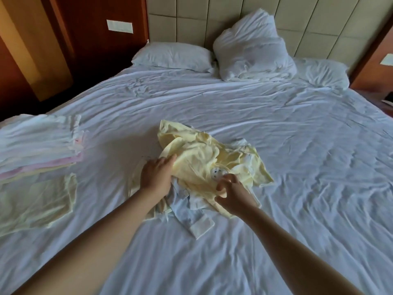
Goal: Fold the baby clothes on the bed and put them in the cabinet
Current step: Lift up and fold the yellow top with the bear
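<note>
A crumpled pale yellow baby garment point(204, 154) with a small round printed patch lies in a loose pile in the middle of the white bed point(276, 128). Under it sit a light blue and white garment point(187, 211) and other small pieces. My left hand point(157, 177) grips the yellow garment's left edge, fingers curled into the cloth. My right hand point(231, 194) pinches the yellow cloth near the round patch. At the left edge of the bed rests a stack of folded clothes point(40, 145) in white, pink and yellow, with a folded yellow piece point(36, 203) in front of it.
Two flat pillows point(172, 58) point(325, 73) and one propped-up pillow point(253, 52) line the padded headboard point(212, 20). Dark wooden wall panels point(63, 50) stand to the left of the bed. The wrinkled sheet stretches bare to the right of the pile.
</note>
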Action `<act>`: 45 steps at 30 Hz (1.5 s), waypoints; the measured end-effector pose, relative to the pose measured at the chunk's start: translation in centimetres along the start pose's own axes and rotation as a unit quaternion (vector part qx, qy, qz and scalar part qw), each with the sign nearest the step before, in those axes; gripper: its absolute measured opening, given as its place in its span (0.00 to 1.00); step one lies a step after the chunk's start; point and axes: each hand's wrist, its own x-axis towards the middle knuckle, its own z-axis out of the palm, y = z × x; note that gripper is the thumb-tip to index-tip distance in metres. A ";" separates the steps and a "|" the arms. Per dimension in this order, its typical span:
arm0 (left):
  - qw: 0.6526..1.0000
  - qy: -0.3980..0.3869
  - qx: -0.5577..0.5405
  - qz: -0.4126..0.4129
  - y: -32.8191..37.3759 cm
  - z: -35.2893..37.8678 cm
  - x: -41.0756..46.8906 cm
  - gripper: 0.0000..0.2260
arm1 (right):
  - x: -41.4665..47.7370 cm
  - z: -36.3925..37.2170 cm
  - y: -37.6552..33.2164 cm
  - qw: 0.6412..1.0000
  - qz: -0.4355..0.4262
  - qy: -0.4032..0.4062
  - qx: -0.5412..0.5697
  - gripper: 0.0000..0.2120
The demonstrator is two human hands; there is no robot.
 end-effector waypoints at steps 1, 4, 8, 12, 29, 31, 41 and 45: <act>1.000 0.017 -0.004 0.012 -0.1 0.1 0.0 0.23 | 0.0 0.1 0.1 1.000 -0.002 0.011 0.003 0.10; 0.993 0.092 -0.039 0.061 0.0 -0.3 -1.0 0.11 | -0.7 -0.6 0.2 0.998 0.003 0.060 0.023 0.07; 0.974 0.150 -0.067 0.157 2.1 -2.9 -3.9 0.03 | -3.8 -3.4 0.1 0.993 -0.016 0.118 0.009 0.09; 0.959 0.068 -0.126 0.245 6.4 -5.9 -8.4 0.08 | -8.9 -6.9 1.3 0.987 -0.047 0.152 -0.020 0.16; 0.899 -0.205 -0.141 0.360 25.7 -5.3 -22.9 0.14 | -31.5 -7.1 14.9 0.994 -0.002 -0.042 -0.103 0.11; 0.920 -0.153 -0.186 0.310 25.6 -4.8 -21.6 0.12 | -31.7 -7.0 14.8 0.996 0.022 -0.067 -0.057 0.07; 0.970 -0.143 -0.138 0.137 22.4 -2.2 -14.1 0.13 | -25.1 -5.2 13.3 0.982 0.180 0.059 0.020 0.13; 0.982 -0.132 -0.094 0.102 21.2 -0.5 -12.1 0.12 | -23.0 -4.0 13.7 0.971 0.229 0.046 0.045 0.12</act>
